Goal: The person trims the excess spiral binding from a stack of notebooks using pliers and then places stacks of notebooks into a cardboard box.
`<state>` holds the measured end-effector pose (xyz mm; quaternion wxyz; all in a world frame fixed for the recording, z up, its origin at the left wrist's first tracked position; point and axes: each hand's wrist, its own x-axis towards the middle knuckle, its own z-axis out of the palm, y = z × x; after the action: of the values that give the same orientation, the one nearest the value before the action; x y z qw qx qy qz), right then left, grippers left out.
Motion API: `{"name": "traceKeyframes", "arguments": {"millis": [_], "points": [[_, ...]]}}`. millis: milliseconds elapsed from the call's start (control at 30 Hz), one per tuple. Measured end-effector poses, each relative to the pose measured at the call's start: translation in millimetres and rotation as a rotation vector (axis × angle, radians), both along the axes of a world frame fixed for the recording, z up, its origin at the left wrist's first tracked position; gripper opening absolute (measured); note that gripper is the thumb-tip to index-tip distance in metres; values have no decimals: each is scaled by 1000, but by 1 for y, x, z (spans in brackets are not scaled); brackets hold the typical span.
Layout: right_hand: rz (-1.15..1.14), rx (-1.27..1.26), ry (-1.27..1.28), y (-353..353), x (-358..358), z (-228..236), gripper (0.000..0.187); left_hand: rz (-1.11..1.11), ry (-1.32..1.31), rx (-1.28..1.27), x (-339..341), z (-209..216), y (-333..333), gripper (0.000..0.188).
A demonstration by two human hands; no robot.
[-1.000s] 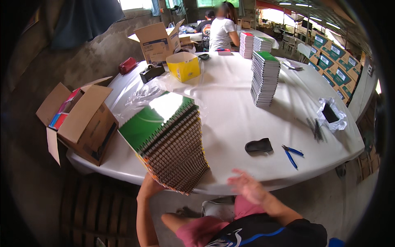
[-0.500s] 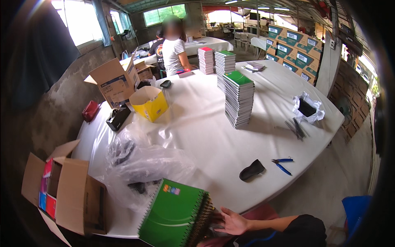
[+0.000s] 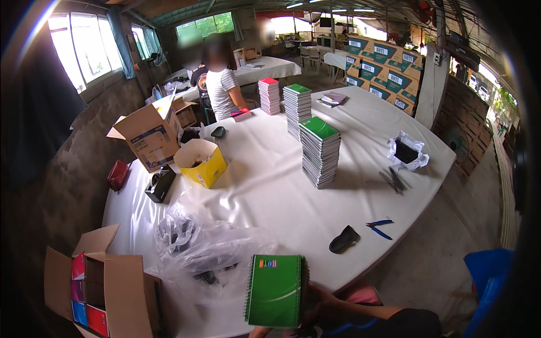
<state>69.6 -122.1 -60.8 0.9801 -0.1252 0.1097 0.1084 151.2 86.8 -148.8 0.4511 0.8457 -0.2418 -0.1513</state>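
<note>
A stack of green spiral notebooks [image 3: 276, 290] is at the front edge of the table, its cover facing up and its coil bindings at the sides. My right hand [image 3: 320, 304] is closed on the stack's right side, with its fingers largely in shadow. Only a sliver of my left hand [image 3: 259, 332] shows under the stack's near edge; it grips the notebooks from below, fingers mostly hidden. Crumpled clear plastic [image 3: 197, 236] lies left of the stack. A black pouch-like item [image 3: 344, 239] and blue-handled cutters [image 3: 380, 228] rest to the right.
Tall notebook stacks [image 3: 320, 155] stand mid-table. An open carton [image 3: 129, 293] of notebooks is at the near left; a yellow box [image 3: 202, 164] and a tape dispenser [image 3: 160, 183] lie beyond. Thin dark wires [image 3: 394, 180] lie at right. A person [image 3: 222, 90] is at the far side.
The notebook stack has shifted right and turned straighter. My right hand, spread beside it before, now closes on its side. A bit of my left hand has come into view. The view has shifted.
</note>
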Motion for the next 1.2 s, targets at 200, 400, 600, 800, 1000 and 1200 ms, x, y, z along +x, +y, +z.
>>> {"name": "traceKeyframes", "arguments": {"millis": [200,400,600,800,1000,1200], "points": [[-103,-616,-184,-41,27,-8,52,-20,-87,-40,18,-7,-49,45],[-194,-908,-2,-109,73,-9,53,48,-172,-22,58,7,-137,43],[-239,-891,-9,-186,142,-16,48,240,-245,-274,107,30,-231,32],[-194,-710,-123,-246,234,-35,46,233,-275,-89,176,5,-289,49],[-443,-1402,-88,-269,250,-79,53,336,-410,-164,226,-11,-339,27],[-195,-954,264,-257,198,-20,45,353,-401,-98,244,-15,-356,30]]}}
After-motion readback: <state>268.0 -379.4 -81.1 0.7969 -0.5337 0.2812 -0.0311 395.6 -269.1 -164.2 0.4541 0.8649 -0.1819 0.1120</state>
